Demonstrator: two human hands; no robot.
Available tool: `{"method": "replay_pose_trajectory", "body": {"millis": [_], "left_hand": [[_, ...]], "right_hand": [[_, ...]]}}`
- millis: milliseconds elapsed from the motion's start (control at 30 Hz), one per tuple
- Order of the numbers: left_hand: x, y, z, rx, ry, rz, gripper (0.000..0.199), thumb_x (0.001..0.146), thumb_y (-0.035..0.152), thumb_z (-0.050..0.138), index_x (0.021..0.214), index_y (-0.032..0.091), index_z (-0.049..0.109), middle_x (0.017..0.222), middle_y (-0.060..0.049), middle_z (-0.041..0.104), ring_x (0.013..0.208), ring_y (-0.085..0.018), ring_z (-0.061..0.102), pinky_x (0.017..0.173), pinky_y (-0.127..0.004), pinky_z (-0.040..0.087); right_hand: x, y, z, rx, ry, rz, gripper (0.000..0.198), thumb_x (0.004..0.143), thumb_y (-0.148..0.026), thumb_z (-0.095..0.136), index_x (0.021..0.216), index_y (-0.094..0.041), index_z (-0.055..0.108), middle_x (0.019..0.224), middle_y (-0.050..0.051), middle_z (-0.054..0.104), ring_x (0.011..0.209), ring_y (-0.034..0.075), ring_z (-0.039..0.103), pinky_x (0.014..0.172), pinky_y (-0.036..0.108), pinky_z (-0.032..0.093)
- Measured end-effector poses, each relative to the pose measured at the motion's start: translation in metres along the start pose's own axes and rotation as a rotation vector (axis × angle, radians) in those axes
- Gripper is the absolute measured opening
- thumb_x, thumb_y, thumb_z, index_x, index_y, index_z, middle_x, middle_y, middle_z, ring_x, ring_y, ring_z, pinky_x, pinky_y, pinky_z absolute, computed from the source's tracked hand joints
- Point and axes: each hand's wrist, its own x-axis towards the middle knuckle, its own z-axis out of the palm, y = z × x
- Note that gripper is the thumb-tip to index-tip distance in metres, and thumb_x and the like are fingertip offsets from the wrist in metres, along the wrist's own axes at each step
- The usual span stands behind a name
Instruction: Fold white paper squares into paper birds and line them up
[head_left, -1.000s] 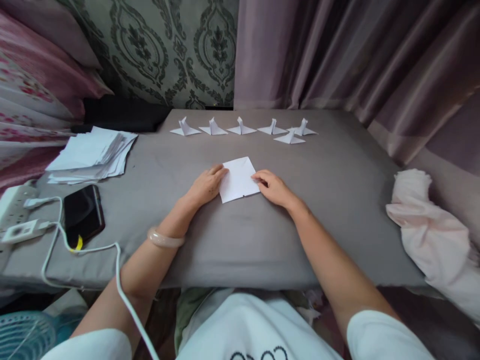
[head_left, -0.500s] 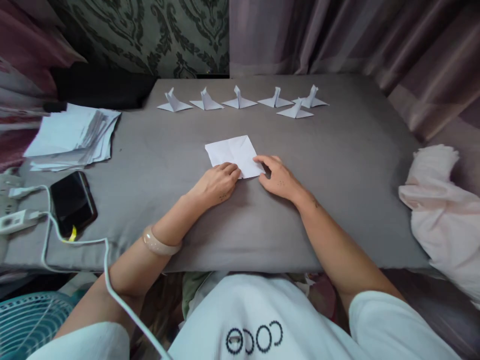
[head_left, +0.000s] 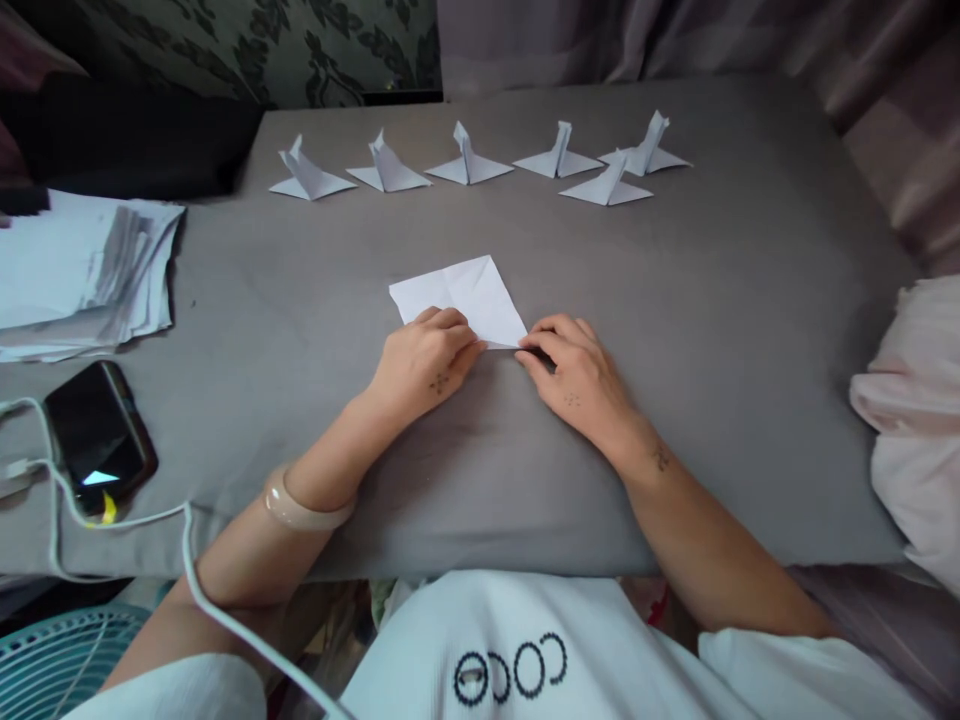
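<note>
The left hand (head_left: 427,355), fingers curled, lies over the near edge of a creased white paper sheet (head_left: 480,290) and hides its near-left part — whether it grips or only presses, I cannot tell. The right hand (head_left: 581,375) pinches the near-right corner between thumb and forefinger, covering the tip. The sheet lies mid-table on grey cloth (head_left: 712,300); beyond it stand six origami figures (head_left: 468,165), one partly overlapping another at right. The paper stack (head_left: 67,270) and pale pink fabric (head_left: 911,420) are cut off by the frame. A second ago, the left hand held the sheet's left edge — now it covers the near one.
</note>
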Motion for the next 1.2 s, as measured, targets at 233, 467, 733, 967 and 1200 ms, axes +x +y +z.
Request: {"method": "replay_pose_trajectory", "body": {"millis": [233, 467, 733, 967, 1200], "left_hand": [[0.004, -0.009, 0.009, -0.182, 0.065, -0.113, 0.023, 0.091, 0.035, 0.055, 0.087, 0.021, 0.072, 0.099, -0.005, 0.070, 0.094, -0.021, 0.060, 0.075, -0.030, 0.047], [0.014, -0.004, -0.004, -0.263, -0.030, -0.222, 0.021, 0.084, 0.036, 0.059, 0.086, 0.020, 0.073, 0.096, -0.006, 0.071, 0.092, -0.022, 0.061, 0.076, -0.031, 0.048], [0.019, -0.004, -0.012, -0.293, -0.085, -0.316, 0.016, 0.083, 0.032, 0.060, 0.086, 0.021, 0.071, 0.090, -0.003, 0.071, 0.081, -0.019, 0.062, 0.068, -0.029, 0.043], [0.025, -0.012, -0.007, -0.300, -0.124, -0.263, 0.014, 0.083, 0.030, 0.060, 0.083, 0.020, 0.071, 0.093, -0.004, 0.068, 0.091, -0.022, 0.060, 0.073, -0.032, 0.043], [0.027, -0.015, -0.006, -0.301, -0.122, -0.247, 0.017, 0.084, 0.033, 0.059, 0.083, 0.020, 0.070, 0.089, -0.004, 0.068, 0.083, -0.021, 0.060, 0.069, -0.032, 0.044]], "right_hand": [[0.005, 0.002, 0.006, 0.074, 0.073, 0.115, 0.010, 0.089, -0.024, 0.060, 0.086, -0.020, 0.069, 0.097, 0.007, 0.065, 0.094, 0.022, 0.059, 0.085, 0.037, 0.048], [0.007, -0.002, 0.009, 0.026, 0.100, 0.135, 0.010, 0.087, -0.023, 0.059, 0.080, -0.021, 0.066, 0.095, 0.007, 0.064, 0.091, 0.023, 0.058, 0.082, 0.037, 0.048], [0.008, -0.002, 0.011, -0.023, 0.117, 0.126, 0.009, 0.085, -0.022, 0.060, 0.078, -0.021, 0.064, 0.095, 0.008, 0.064, 0.090, 0.023, 0.058, 0.080, 0.037, 0.047], [0.009, -0.001, 0.012, -0.020, 0.104, 0.132, 0.008, 0.085, -0.022, 0.060, 0.078, -0.021, 0.064, 0.095, 0.007, 0.063, 0.091, 0.023, 0.058, 0.080, 0.037, 0.047], [0.010, -0.001, 0.009, 0.042, 0.072, 0.153, 0.008, 0.087, -0.022, 0.059, 0.080, -0.022, 0.063, 0.104, 0.010, 0.060, 0.098, 0.025, 0.058, 0.084, 0.041, 0.047]]}}
